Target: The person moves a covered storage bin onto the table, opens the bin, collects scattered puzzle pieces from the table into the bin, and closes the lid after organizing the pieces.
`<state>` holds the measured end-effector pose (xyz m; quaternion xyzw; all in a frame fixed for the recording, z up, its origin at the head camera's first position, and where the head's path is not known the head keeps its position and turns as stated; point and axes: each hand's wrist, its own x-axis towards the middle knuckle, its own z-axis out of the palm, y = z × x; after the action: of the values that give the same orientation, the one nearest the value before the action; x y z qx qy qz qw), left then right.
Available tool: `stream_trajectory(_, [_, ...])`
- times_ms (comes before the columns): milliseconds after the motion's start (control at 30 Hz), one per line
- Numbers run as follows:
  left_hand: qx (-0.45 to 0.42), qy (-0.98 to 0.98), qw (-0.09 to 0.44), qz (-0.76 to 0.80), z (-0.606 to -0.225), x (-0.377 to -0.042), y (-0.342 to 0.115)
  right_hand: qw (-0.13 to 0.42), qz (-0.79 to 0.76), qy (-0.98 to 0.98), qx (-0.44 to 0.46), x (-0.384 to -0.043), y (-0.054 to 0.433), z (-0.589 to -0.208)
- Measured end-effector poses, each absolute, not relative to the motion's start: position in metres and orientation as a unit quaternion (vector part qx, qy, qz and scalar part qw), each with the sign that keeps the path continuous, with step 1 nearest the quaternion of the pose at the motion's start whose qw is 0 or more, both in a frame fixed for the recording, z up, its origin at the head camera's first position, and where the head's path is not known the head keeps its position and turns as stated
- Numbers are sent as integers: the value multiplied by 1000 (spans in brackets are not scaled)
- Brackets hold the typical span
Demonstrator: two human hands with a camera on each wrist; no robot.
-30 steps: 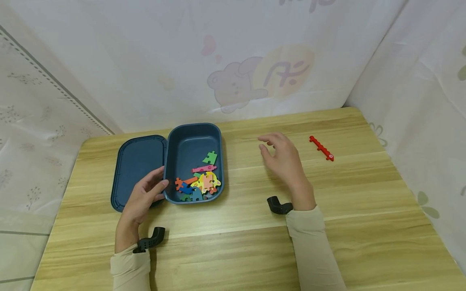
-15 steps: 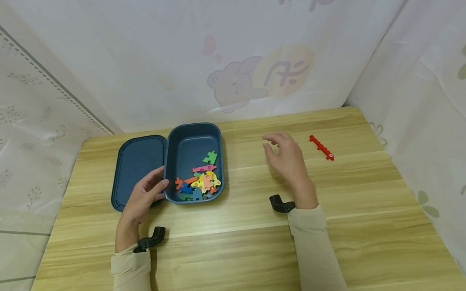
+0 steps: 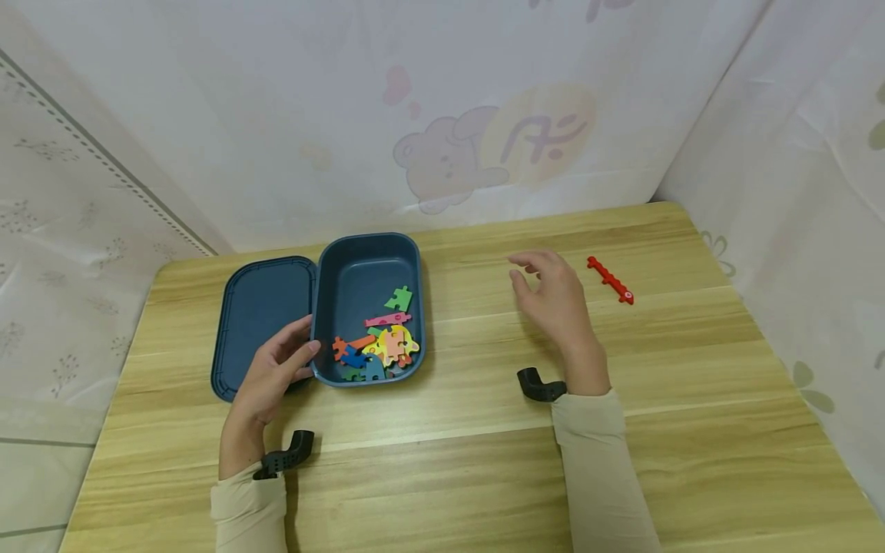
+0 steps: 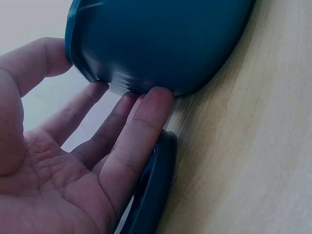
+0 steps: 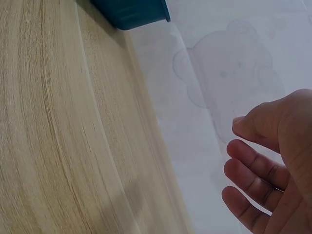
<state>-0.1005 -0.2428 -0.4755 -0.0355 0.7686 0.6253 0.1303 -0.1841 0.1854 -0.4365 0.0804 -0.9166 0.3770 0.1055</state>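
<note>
A dark blue plastic box (image 3: 366, 284) stands on the left half of the table. Puzzle pieces (image 3: 392, 347) in several colours lie mostly at its near end. My left hand (image 3: 276, 369) holds the box's left side, its thumb at the rim; the left wrist view shows the fingertips (image 4: 158, 97) against the outer wall. To the right, my right hand (image 3: 553, 296) hovers over the table with fingers loosely bent and nothing between them. Nearest to it is a thin red animal-shaped piece (image 3: 610, 279) with an eye at its near end, lying just beyond the hand's right side.
The box's blue lid (image 3: 266, 315) lies at its left, partly behind my left hand. A wooden table (image 3: 429, 491) carries everything, with a pale printed curtain (image 3: 311, 115) along its back edge. Black camera mounts (image 3: 541, 388) sit on both wrists.
My right hand has drifted a little to the right, closer to the red piece. The left hand, box and puzzle pieces stay as they were.
</note>
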Motion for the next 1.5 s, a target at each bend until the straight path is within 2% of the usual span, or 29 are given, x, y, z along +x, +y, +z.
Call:
stream_trajectory(1133, [-38,767,132,626,-474,-100,-243,139,377,-914,47,-185,216,-442])
stream_trajectory(1500, [-37,770,131,624,-474,-99,-242,130,385,-913,36,-183,221,-439])
